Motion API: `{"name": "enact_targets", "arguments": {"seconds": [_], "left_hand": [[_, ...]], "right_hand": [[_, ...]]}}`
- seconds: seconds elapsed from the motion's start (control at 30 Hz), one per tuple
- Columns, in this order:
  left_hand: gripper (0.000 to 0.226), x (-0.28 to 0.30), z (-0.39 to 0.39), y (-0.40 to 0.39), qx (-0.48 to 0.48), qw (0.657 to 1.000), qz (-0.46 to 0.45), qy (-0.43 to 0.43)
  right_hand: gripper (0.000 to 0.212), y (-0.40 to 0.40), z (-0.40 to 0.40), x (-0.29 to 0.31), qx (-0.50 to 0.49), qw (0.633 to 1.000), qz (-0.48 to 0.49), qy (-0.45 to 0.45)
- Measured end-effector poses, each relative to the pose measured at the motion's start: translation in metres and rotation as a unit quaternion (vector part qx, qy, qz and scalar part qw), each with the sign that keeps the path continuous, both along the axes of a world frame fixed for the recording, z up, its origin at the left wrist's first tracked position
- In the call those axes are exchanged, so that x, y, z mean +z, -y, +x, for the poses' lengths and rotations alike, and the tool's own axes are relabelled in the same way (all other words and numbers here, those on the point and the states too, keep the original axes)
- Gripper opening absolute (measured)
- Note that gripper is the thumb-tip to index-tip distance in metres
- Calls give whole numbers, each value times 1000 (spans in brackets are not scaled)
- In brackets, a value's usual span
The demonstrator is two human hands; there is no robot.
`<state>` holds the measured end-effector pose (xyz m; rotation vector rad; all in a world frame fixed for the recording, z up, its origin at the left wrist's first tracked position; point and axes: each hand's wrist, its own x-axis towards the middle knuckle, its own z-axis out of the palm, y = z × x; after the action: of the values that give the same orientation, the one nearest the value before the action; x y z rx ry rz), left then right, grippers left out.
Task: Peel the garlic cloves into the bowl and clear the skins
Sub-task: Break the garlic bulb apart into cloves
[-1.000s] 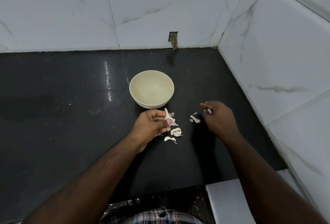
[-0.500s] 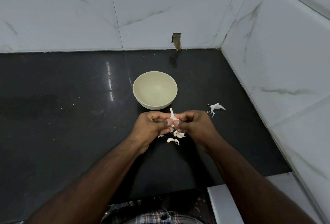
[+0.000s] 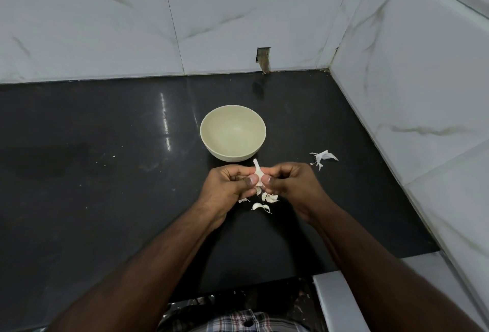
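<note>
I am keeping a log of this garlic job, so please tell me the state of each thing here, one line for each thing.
Round cream bowl: upright, empty.
White garlic piece with stem: pinched by both hands, stem up.
Left hand: fingers curled on the garlic.
Right hand: fingers curled on the garlic.
Loose white garlic cloves: lying on the black counter, below the hands.
White papery skin scrap: lying right of the bowl.

You see a pale cream bowl on a glossy black counter. The garlic between your hands is white, as are the loose cloves and the papery skins. The wall tiles are white with grey veins. Your shirt is plaid.
</note>
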<state>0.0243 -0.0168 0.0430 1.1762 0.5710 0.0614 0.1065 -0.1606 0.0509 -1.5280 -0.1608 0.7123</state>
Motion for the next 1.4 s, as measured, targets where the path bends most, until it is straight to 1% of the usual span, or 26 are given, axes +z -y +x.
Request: {"name": "enact_targets", "arguments": {"seconds": [0.27, 0.4, 0.5, 0.6, 0.7, 0.77, 0.83, 0.93, 1.07, 1.17, 1.27, 1.4], "left_hand": [[15, -1, -1, 3, -6, 1000, -19, 8], [15, -1, 3, 5, -1, 1000, -14, 8], [16, -1, 5, 6, -1, 1000, -17, 1], [18, -4, 3, 6, -12, 999, -42, -1], [18, -5, 2, 7, -27, 997, -68, 0], [15, -4, 2, 6, -42, 997, -66, 4], [13, -3, 3, 4, -42, 998, -57, 4], [14, -3, 5, 2, -46, 998, -44, -5], [13, -5, 5, 0, -38, 998, -55, -6], [14, -7, 4, 1, -38, 997, -61, -12], [20, -9, 3, 1, -36, 997, -71, -15], [21, -10, 3, 2, -34, 997, -73, -19]], "right_hand": [[18, 2, 0, -2, -14, 999, 25, -20], [18, 3, 2, -5, -15, 999, 33, -10], [21, 5, 5, -1, 6, 1000, 16, -12], [16, 7, 7, 0, 22, 999, 2, -32], [15, 7, 6, 0, 37, 999, -30, 17], [15, 5, 4, 0, 33, 997, -44, 44], [16, 5, 3, 1, 29, 997, -42, 50], [17, 4, 2, 1, 18, 998, -43, 33], [18, 2, 2, 1, 5, 999, -50, 5], [24, 1, 2, 1, -9, 998, -57, -19], [27, 1, 3, 0, -6, 998, -63, -25], [26, 1, 3, 0, 2, 998, -65, -24]]}}
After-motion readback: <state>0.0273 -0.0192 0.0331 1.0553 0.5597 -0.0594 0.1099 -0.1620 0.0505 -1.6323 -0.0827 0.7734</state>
